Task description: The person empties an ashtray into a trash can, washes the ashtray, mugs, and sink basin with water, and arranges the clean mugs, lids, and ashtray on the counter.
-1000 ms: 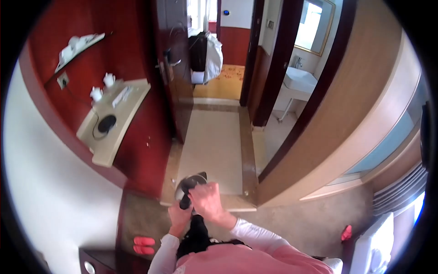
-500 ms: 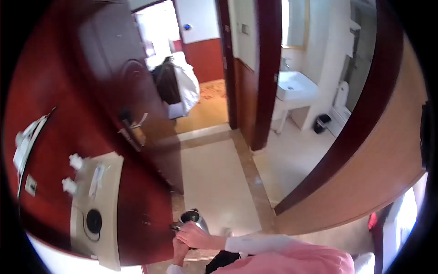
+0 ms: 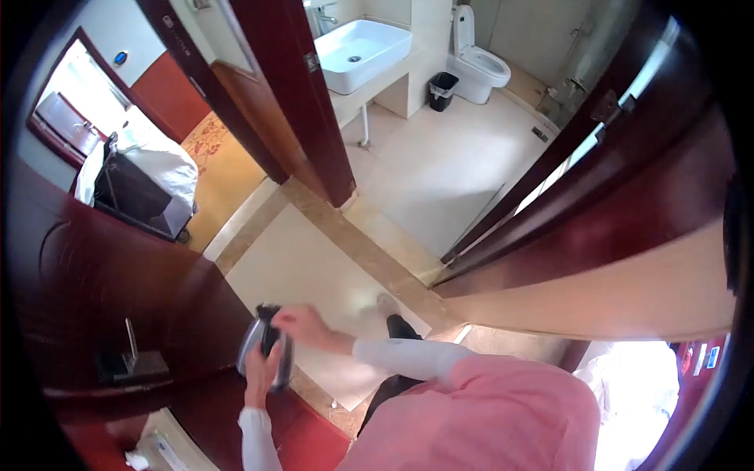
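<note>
A silver electric kettle point(image 3: 250, 345) with a black handle and black upper part is low in front of me, left of centre and tilted. My left hand point(image 3: 261, 367) is closed round its handle. At the kettle's black top is my right hand point(image 3: 308, 326), slightly blurred, its fingers curled in. Whatever the right fingers hold, if anything, is hidden. Beyond both hands lies the pale tiled floor point(image 3: 306, 271). A dark red door point(image 3: 126, 290) with a metal lever handle point(image 3: 132, 345) stands open to the left of the kettle.
Ahead right, a bathroom doorway shows a white sink point(image 3: 369, 51), toilet point(image 3: 475, 67) and black bin point(image 3: 442, 90). Outside the open room door stands a cart point(image 3: 141, 184) with white cloth and a dark bag. White bedding point(image 3: 628, 385) is at lower right. A beige tray point(image 3: 169, 447) lies lower left.
My view has turned right and closer to the bathroom. The kettle has moved left in view. My right hand has shifted from beside the left hand to the kettle's top.
</note>
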Motion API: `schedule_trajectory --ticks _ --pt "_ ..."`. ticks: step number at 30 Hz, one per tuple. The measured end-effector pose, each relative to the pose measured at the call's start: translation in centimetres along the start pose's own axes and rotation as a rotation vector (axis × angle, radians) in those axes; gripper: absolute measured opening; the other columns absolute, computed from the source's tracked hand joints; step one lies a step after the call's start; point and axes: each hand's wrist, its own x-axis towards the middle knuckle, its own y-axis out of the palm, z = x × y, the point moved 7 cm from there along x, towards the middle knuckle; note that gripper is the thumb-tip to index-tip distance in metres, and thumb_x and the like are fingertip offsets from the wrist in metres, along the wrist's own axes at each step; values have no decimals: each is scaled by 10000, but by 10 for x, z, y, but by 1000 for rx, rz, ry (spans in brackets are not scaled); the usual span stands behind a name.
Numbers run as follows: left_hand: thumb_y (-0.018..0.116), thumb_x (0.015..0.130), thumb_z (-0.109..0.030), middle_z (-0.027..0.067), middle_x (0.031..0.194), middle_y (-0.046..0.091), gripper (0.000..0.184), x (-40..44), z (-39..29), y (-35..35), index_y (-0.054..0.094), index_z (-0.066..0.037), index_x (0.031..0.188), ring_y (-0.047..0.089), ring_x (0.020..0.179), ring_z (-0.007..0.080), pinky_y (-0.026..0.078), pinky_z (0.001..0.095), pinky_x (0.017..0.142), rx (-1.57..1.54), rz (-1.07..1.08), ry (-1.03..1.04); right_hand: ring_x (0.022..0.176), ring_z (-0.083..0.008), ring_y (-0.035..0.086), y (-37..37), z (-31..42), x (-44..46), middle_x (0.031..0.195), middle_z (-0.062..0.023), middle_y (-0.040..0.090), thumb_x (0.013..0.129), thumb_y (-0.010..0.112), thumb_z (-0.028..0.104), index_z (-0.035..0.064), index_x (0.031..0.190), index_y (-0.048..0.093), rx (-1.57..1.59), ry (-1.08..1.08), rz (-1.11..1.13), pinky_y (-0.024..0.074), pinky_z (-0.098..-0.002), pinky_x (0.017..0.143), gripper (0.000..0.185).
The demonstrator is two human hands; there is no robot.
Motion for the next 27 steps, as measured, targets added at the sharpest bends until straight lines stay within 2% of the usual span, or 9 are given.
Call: schedule_trajectory --ticks 3,4,5,10,13,14,15,22,27 --pt "611 842 -468 295 944 635 557 139 -55 66 618 71 985 615 921 421 474 476 785 222 269 122 727 -66 567 -122 -21 60 750 -13 663 837 652 134 5 858 691 94 137 -343 470 -252 666 135" --pt "633 862 -375 266 1038 627 443 186 -79 88 587 -23 1127 613 980 384 479 444 818 319 292 243 634 -79 554 -164 -22 82 658 -24 633 834 658 154 9 821 676 134 63 -534 467 -277 592 147" --pt "606 863 -444 293 1004 616 492 217 -135 99 587 6 1060 603 949 418 478 481 792 460 469 125 602 -82 532 -203 -25 103 638 9 601 837 670 177 22 799 680 136 20 -646 456 -271 574 161" --pt "631 816 -379 183 866 665 381 360 -267 174 662 0 841 659 814 351 530 436 704 680 397 566 749 -77 554 -334 -37 195 799 -11 630 835 688 162 -6 894 669 516 13 -875 446 -227 668 179" --pt "604 825 -170 136 950 699 168 410 -346 197 719 -75 905 688 874 269 560 360 696 972 399 582 732 -86 553 -379 -31 242 821 -3 611 853 672 133 13 931 650 859 -150 -901 443 -208 658 145" --pt "611 834 -184 110 1051 687 198 423 -366 207 718 -100 978 672 967 269 560 394 741 1090 439 511 738 -81 557 -394 -28 252 820 -4 612 861 666 129 24 920 635 913 -159 -926 446 -202 647 124" --pt "623 806 -190 63 858 707 122 427 -391 208 719 -116 819 698 801 236 561 357 618 1082 155 674 732 -82 557 -409 -19 261 812 -6 611 864 663 128 30 915 625 971 -205 -963 447 -202 638 117" --pt "625 805 -150 84 1035 689 217 455 -528 231 710 -87 994 678 932 287 558 478 729 1178 129 710 593 -54 457 -494 42 303 770 -1 577 887 635 105 32 929 600 1149 -455 -1042 369 -181 525 91" --pt "644 807 -178 98 1106 666 281 467 -529 239 695 -86 1068 648 1015 315 546 509 762 1165 212 672 824 -145 619 -503 34 316 913 -61 635 882 643 117 2 957 587 1172 -570 -989 522 -233 719 148"
